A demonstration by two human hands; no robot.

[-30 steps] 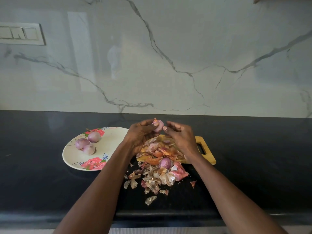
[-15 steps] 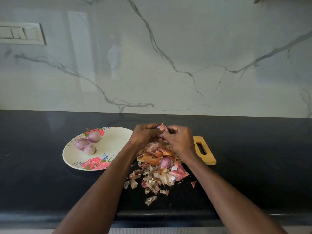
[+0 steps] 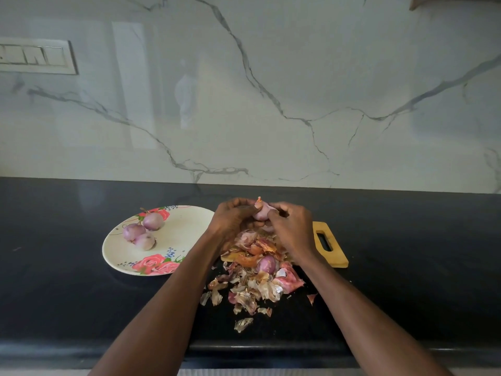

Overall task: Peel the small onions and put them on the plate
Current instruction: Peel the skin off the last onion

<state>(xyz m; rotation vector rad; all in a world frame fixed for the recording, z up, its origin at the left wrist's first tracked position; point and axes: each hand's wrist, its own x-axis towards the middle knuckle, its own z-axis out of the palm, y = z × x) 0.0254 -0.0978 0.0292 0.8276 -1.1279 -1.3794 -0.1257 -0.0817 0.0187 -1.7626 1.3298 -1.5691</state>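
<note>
Both hands met over the far end of the board (image 3: 332,246), holding one small onion (image 3: 261,211) between them above the heap of peels (image 3: 253,278). The left hand (image 3: 233,218) cupped it from the left with fingers curled round; the right hand (image 3: 291,226) pinched at its right side with the fingertips. The onion stood roughly upright, long axis vertical, its orange tip pointing up and a little away from the person. Another onion (image 3: 267,264) lay among the peels at the board's near edge; I could not tell its direction. Three peeled onions (image 3: 142,230) sat close together on the far left part of the flowered plate (image 3: 184,229), left of the board on the dark table (image 3: 406,280).
</note>
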